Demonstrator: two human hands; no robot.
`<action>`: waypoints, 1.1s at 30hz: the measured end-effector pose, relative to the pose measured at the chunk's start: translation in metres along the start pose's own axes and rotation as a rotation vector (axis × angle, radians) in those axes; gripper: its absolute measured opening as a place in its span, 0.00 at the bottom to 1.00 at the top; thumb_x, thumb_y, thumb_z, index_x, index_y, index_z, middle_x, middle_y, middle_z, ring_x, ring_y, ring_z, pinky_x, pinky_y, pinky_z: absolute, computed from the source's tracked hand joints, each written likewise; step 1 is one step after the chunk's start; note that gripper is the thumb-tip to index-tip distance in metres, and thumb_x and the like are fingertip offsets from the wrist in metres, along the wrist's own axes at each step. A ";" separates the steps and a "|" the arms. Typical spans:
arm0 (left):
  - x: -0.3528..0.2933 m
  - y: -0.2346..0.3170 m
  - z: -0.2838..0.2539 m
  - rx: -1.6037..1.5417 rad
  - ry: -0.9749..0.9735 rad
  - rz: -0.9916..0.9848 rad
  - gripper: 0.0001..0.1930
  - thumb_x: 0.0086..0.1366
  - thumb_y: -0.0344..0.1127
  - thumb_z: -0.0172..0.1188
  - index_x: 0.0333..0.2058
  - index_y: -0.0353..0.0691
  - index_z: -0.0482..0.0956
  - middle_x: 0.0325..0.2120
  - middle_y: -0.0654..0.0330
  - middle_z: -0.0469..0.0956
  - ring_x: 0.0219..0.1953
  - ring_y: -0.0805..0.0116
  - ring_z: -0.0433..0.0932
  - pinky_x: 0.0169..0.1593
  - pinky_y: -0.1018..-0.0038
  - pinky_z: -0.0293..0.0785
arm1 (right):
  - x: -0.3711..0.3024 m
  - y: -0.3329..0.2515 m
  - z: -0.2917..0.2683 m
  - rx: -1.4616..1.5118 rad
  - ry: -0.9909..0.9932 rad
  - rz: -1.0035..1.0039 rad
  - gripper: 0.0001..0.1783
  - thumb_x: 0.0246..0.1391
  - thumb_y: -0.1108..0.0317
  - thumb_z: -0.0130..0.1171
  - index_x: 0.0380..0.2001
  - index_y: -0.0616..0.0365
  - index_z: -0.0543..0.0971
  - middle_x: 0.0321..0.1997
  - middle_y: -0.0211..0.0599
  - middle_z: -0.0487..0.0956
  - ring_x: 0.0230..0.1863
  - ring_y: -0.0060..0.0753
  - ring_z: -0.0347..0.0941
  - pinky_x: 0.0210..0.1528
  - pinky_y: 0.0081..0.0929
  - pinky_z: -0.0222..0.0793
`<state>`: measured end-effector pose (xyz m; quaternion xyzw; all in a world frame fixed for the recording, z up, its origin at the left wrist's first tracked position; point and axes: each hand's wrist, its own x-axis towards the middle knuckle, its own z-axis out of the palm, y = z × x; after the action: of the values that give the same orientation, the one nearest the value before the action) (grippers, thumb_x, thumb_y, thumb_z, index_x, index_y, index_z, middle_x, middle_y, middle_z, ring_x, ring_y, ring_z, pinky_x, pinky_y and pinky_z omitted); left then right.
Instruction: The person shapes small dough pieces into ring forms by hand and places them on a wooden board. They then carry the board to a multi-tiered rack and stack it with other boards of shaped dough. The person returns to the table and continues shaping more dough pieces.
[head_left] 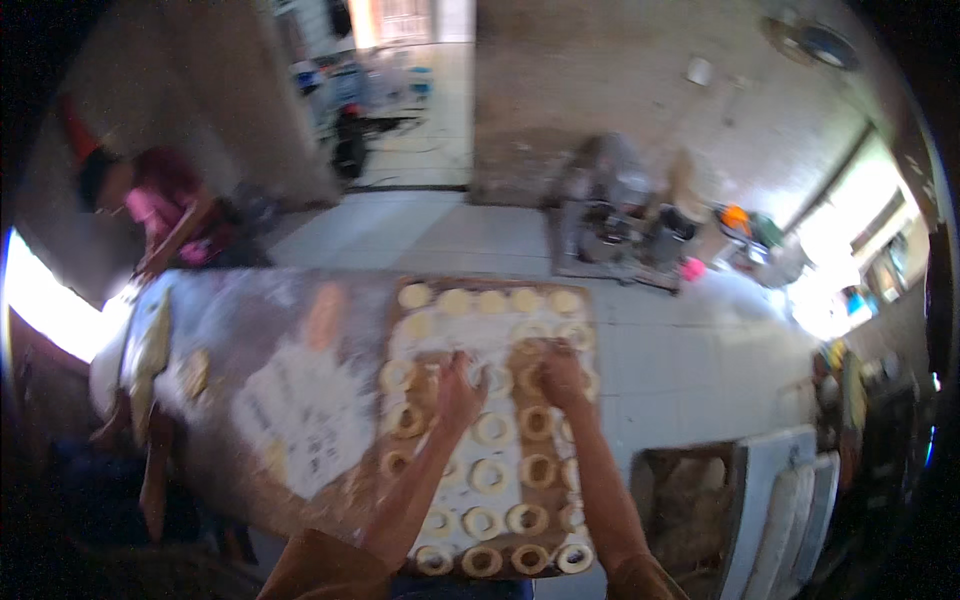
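- Head view, far left of the frame: a long strip of dough point(150, 350) lies by the table's edge. Could sag or slide off if the table point(255, 295) gets bumped.
- Upper left: co-worker in a pink top point(175, 210) leans over that end. A knock from there could jolt the shared surface.
- Left of center: small dough lump point(195, 373), then a broad white flour patch point(310, 420). Flour could smear onto sleeves if an arm sweeps across.
- Center to right of center: dough rings point(469, 521) sit in rows on a brown board point(427, 373), with solid-looking discs along the top row. Gaps are tight; one nudge could make neighbors touch and stick.
- Center: left hand point(462, 388) is over the rings, fingers curled, thumb apart. Blur hides the tips; can't tell if it grips one. Pinching too hard would stretch a ring oval.
- Right of center: right hand point(560, 375) points fingers down, low over the board. Can't tell whether it's holding dough or just touching. Sticky fingertips could lift a ring unevenly.
- Lower right: corner ring point(562, 557) is right by the board's edge. Forearm or sleeve drag could send it overboard.
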<state>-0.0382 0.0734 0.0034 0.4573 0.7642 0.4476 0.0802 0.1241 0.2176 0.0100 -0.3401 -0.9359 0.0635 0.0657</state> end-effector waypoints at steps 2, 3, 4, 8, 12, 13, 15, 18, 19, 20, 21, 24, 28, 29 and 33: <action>-0.063 -0.016 -0.062 0.062 0.054 -0.024 0.17 0.56 0.36 0.62 0.44 0.38 0.73 0.42 0.47 0.74 0.47 0.43 0.70 0.52 0.56 0.64 | 0.002 -0.013 0.003 0.012 -0.215 0.277 0.13 0.50 0.61 0.57 0.37 0.55 0.79 0.35 0.45 0.79 0.41 0.44 0.75 0.49 0.40 0.69; -0.095 -0.025 -0.094 0.173 0.091 -0.016 0.16 0.56 0.36 0.62 0.43 0.38 0.73 0.41 0.47 0.74 0.46 0.44 0.71 0.50 0.55 0.66 | -0.006 -0.015 -0.001 0.156 -0.241 0.135 0.17 0.49 0.62 0.58 0.42 0.58 0.77 0.40 0.48 0.78 0.45 0.45 0.73 0.50 0.39 0.68; -0.127 -0.037 -0.128 0.242 0.157 -0.109 0.16 0.56 0.36 0.62 0.42 0.38 0.73 0.41 0.47 0.74 0.46 0.44 0.71 0.50 0.55 0.66 | -0.014 -0.025 -0.001 0.395 0.367 0.064 0.22 0.49 0.65 0.58 0.48 0.61 0.74 0.48 0.51 0.75 0.50 0.49 0.70 0.54 0.41 0.65; -0.211 -0.113 -0.258 0.531 0.328 -0.404 0.18 0.56 0.38 0.62 0.44 0.38 0.74 0.39 0.47 0.75 0.47 0.46 0.71 0.51 0.53 0.65 | -0.078 -0.088 -0.001 0.379 0.319 0.122 0.24 0.52 0.70 0.56 0.53 0.65 0.70 0.54 0.54 0.70 0.56 0.58 0.64 0.63 0.48 0.55; -0.239 -0.165 -0.309 1.086 0.485 -0.411 0.22 0.55 0.40 0.64 0.47 0.38 0.73 0.41 0.46 0.75 0.46 0.46 0.72 0.53 0.49 0.63 | -0.127 -0.191 0.009 0.757 0.129 0.120 0.19 0.54 0.69 0.54 0.49 0.65 0.72 0.49 0.53 0.73 0.53 0.56 0.67 0.60 0.45 0.57; -0.240 -0.171 -0.313 1.173 0.489 -0.354 0.23 0.55 0.41 0.64 0.47 0.38 0.73 0.43 0.46 0.74 0.45 0.46 0.73 0.54 0.48 0.62 | -0.131 -0.220 0.008 0.801 0.136 0.017 0.17 0.53 0.69 0.55 0.46 0.63 0.74 0.46 0.50 0.75 0.51 0.52 0.68 0.57 0.42 0.60; -0.231 -0.174 -0.312 0.982 0.342 -0.463 0.24 0.56 0.42 0.65 0.49 0.38 0.72 0.44 0.47 0.74 0.46 0.49 0.73 0.55 0.49 0.63 | -0.138 -0.277 0.006 0.717 0.060 -0.113 0.14 0.51 0.69 0.57 0.42 0.60 0.78 0.43 0.45 0.78 0.48 0.47 0.71 0.50 0.38 0.66; -0.215 -0.163 -0.308 0.268 0.160 -0.533 0.25 0.57 0.41 0.65 0.51 0.37 0.72 0.44 0.50 0.75 0.47 0.57 0.75 0.54 0.57 0.68 | -0.135 -0.350 -0.001 0.877 -0.005 -0.176 0.15 0.53 0.68 0.56 0.44 0.60 0.77 0.43 0.47 0.78 0.43 0.46 0.74 0.46 0.37 0.70; -0.211 -0.155 -0.305 0.137 0.289 -0.364 0.25 0.57 0.41 0.65 0.51 0.37 0.73 0.42 0.51 0.77 0.46 0.60 0.76 0.52 0.61 0.70 | -0.132 -0.367 -0.004 0.885 -0.080 -0.118 0.15 0.55 0.68 0.56 0.45 0.60 0.77 0.43 0.48 0.78 0.42 0.45 0.75 0.45 0.37 0.71; -0.208 -0.147 -0.302 0.008 0.346 -0.260 0.24 0.57 0.40 0.65 0.51 0.37 0.74 0.41 0.53 0.78 0.45 0.62 0.77 0.50 0.64 0.72 | -0.129 -0.381 -0.007 0.960 -0.092 -0.053 0.16 0.54 0.69 0.57 0.47 0.61 0.76 0.44 0.48 0.78 0.44 0.42 0.75 0.45 0.34 0.72; -0.203 -0.141 -0.301 -0.254 0.375 -0.303 0.23 0.58 0.40 0.65 0.50 0.37 0.75 0.39 0.53 0.79 0.43 0.65 0.78 0.48 0.67 0.73 | -0.121 -0.394 -0.007 1.036 -0.100 0.000 0.18 0.54 0.70 0.57 0.48 0.63 0.76 0.45 0.48 0.78 0.45 0.39 0.75 0.44 0.31 0.73; -0.192 -0.128 -0.302 -0.691 0.227 -0.480 0.20 0.58 0.40 0.65 0.47 0.36 0.79 0.36 0.54 0.81 0.39 0.69 0.79 0.43 0.73 0.75 | -0.102 -0.412 -0.001 1.044 -0.135 0.015 0.19 0.55 0.73 0.60 0.50 0.67 0.75 0.44 0.44 0.80 0.45 0.33 0.77 0.45 0.27 0.74; -0.185 -0.126 -0.316 -0.587 0.096 -0.454 0.19 0.60 0.40 0.64 0.46 0.34 0.79 0.37 0.53 0.82 0.39 0.68 0.80 0.45 0.72 0.75 | -0.089 -0.414 0.020 1.203 -0.120 0.046 0.16 0.52 0.78 0.61 0.45 0.70 0.77 0.40 0.44 0.82 0.41 0.31 0.79 0.46 0.26 0.75; -0.185 -0.127 -0.321 -0.626 0.083 -0.426 0.19 0.60 0.39 0.63 0.47 0.34 0.79 0.37 0.53 0.82 0.40 0.68 0.80 0.45 0.72 0.75 | -0.088 -0.415 0.026 1.165 -0.112 0.047 0.16 0.51 0.77 0.62 0.44 0.70 0.77 0.40 0.45 0.82 0.41 0.32 0.79 0.46 0.27 0.75; -0.188 -0.132 -0.343 -0.607 0.007 -0.385 0.18 0.61 0.36 0.61 0.47 0.33 0.78 0.38 0.52 0.81 0.41 0.66 0.80 0.45 0.72 0.76 | -0.082 -0.438 0.040 1.067 -0.036 0.120 0.23 0.42 0.73 0.69 0.44 0.69 0.76 0.34 0.44 0.83 0.37 0.31 0.79 0.43 0.31 0.76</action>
<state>-0.1973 -0.3049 0.0508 0.2585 0.6690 0.6325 0.2926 -0.0957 -0.1709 0.0360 -0.3111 -0.7537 0.5396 0.2097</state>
